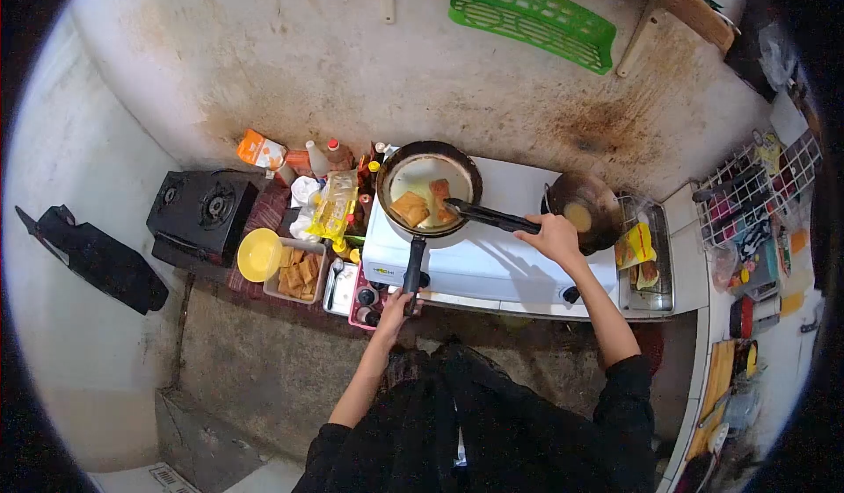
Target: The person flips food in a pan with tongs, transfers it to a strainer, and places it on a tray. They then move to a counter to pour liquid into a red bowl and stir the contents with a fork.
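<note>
My left hand [393,311] is wrapped round the black handle of a frying pan [476,179] on the white stove [492,264]. Several golden-brown folded pieces of food [410,207] lie in oil inside the pan. My right hand [556,239] grips black tongs [497,218] that reach in over the pan's right rim. The tongs' tips are at a reddish-brown piece [441,199] on the right side of the pan.
A dark wok [600,203] with some liquid stands on the stove's right. Left of the stove are a box of browned pieces [300,273], a yellow bowl [259,256], bottles [338,154] and a black two-burner stove [200,216]. A metal tray [661,300] holds a yellow packet [635,245].
</note>
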### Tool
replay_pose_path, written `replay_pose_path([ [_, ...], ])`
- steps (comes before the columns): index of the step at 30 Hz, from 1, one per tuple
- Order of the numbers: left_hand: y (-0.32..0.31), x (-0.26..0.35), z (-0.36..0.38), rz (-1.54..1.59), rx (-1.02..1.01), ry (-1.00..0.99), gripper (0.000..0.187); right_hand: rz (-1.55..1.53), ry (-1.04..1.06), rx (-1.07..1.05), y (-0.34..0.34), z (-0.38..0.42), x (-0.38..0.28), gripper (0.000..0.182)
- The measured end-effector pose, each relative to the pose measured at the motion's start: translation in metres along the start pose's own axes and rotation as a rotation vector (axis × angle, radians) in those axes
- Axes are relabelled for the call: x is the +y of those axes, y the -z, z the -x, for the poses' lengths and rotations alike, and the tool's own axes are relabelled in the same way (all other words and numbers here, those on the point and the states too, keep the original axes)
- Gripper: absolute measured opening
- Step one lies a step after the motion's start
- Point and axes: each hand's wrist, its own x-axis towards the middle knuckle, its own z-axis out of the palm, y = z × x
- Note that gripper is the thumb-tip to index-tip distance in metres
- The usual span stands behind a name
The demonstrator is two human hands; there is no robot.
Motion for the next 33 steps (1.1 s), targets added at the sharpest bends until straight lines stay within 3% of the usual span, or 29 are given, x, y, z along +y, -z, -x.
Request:
replay_pose_path([
  [19, 0.0, -0.001, -0.001, 0.016, 0.017, 0.026, 0.027, 0.005, 0.001, -0.063, 0.004, -0.001, -0.005, 0.047],
  [21, 0.0, -0.003, -0.003, 0.16, 0.005, -0.048, 0.03, 0.004, -0.02, -0.069, 0.001, 0.0, -0.004, 0.046],
  [26, 0.013, -0.02, -0.02, 0.312, 0.104, 0.05, 0.029, 0.006, 0.008, -0.037, -0.002, 0.004, -0.006, 0.046],
  [28, 0.044, -0.057, -0.057, -0.167, 0.091, -0.032, 0.023, 0.021, 0.042, 0.0, -0.009, 0.002, -0.003, 0.046],
  [30, 0.062, -0.089, -0.086, -0.226, 0.079, -0.085, 0.021, 0.041, 0.073, 0.043, -0.01, 0.005, 0.0, 0.047],
  [32, 0.076, -0.117, -0.11, -0.572, 0.075, -0.475, 0.025, 0.038, 0.077, 0.033, -0.007, 0.007, -0.004, 0.048],
  [33, 0.072, -0.115, -0.109, -0.572, 0.072, -0.474, 0.025, 0.039, 0.073, 0.034, -0.007, 0.008, -0.005, 0.048],
])
